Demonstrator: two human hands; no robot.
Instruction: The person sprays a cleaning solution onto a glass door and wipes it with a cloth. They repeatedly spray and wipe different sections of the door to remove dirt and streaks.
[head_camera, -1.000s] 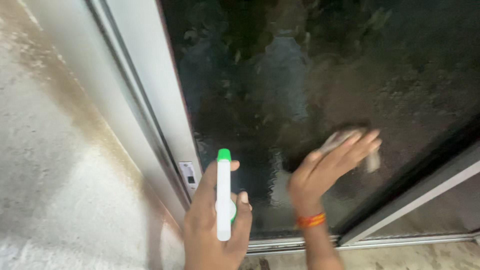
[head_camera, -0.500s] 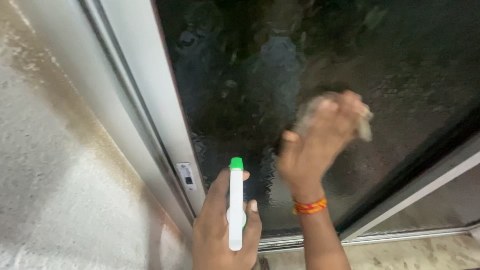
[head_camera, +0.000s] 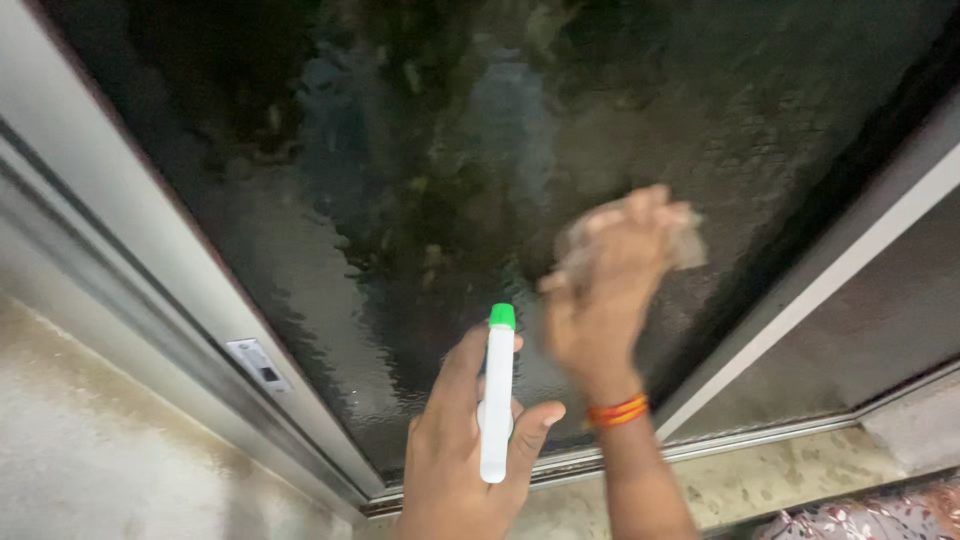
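Note:
My left hand (head_camera: 455, 450) grips a white spray bottle (head_camera: 497, 400) with a green nozzle, held upright in front of the lower part of a dark textured glass pane (head_camera: 420, 170). My right hand (head_camera: 605, 290), blurred by motion, presses a crumpled grey cloth (head_camera: 685, 240) against the glass to the right of the bottle. An orange thread band (head_camera: 617, 410) circles my right wrist.
A white metal frame (head_camera: 110, 190) borders the pane on the left, with a small latch plate (head_camera: 258, 364) on it. Another frame bar (head_camera: 830, 270) slants at the right. A stained pale wall (head_camera: 90, 460) lies left; a stone sill (head_camera: 760, 475) runs below.
The view has shifted left and tilted, so the pane fills more of the picture. My right hand with the cloth moved up the glass, then slightly left. The bottle stays in my left hand.

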